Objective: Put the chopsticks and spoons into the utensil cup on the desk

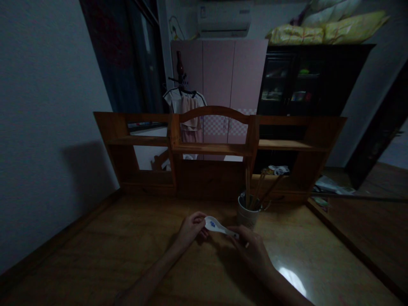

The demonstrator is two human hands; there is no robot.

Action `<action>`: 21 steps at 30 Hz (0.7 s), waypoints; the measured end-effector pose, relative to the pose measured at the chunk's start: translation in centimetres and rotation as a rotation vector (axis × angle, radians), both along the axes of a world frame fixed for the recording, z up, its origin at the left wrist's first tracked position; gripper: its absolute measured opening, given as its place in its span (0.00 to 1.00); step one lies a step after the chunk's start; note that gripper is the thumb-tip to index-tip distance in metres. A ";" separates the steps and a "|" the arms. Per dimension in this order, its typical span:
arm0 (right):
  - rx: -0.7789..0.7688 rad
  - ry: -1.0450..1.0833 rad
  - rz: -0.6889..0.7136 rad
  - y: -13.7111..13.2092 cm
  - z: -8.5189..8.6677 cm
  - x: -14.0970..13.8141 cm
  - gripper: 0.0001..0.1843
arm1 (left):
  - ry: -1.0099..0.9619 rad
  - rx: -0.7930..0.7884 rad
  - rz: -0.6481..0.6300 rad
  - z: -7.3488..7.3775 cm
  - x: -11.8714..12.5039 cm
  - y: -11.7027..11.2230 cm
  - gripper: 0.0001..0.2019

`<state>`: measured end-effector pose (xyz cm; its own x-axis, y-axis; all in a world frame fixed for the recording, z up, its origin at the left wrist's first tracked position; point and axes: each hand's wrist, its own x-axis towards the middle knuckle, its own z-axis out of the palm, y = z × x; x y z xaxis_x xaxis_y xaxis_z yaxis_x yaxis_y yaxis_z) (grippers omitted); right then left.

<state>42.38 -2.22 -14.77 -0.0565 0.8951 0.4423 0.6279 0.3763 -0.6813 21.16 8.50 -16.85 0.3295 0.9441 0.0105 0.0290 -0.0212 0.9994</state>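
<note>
A white soup spoon (216, 225) with a blue pattern in its bowl is held above the wooden desk between both hands. My left hand (192, 226) is closed on the rim of the bowl, thumb and fingers pinching it. The handle's end lies in my right hand (250, 243), whose fingers are closed round it. Just behind my right hand stands a pale bucket-shaped cup (247, 216) holding several chopsticks (259, 187) and other slim utensils.
A wooden shelf unit (210, 148) runs along the back of the desk (143, 229). To the left is a wall (57, 127). The desk's raised edge (350, 246) borders the right side. A bright light reflection (291, 278) lies on the desk at lower right.
</note>
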 end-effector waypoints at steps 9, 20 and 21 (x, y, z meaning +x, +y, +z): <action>-0.023 0.032 -0.025 0.2 -0.3 0.3 0.15 | -0.069 0.032 -0.034 1.1 -0.3 -0.5 0.19; -0.087 0.137 0.088 -0.4 0.4 -0.3 0.16 | -0.177 -0.068 -0.077 0.2 -0.9 0.6 0.20; -0.108 0.160 0.094 -0.4 0.4 -0.3 0.16 | -0.193 -0.070 -0.081 0.1 -0.8 0.7 0.20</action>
<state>42.08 -2.66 -14.39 -0.0789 0.9320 0.3539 0.4744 0.3473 -0.8089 20.33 9.17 -16.70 0.4029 0.9151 0.0157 -0.1620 0.0544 0.9853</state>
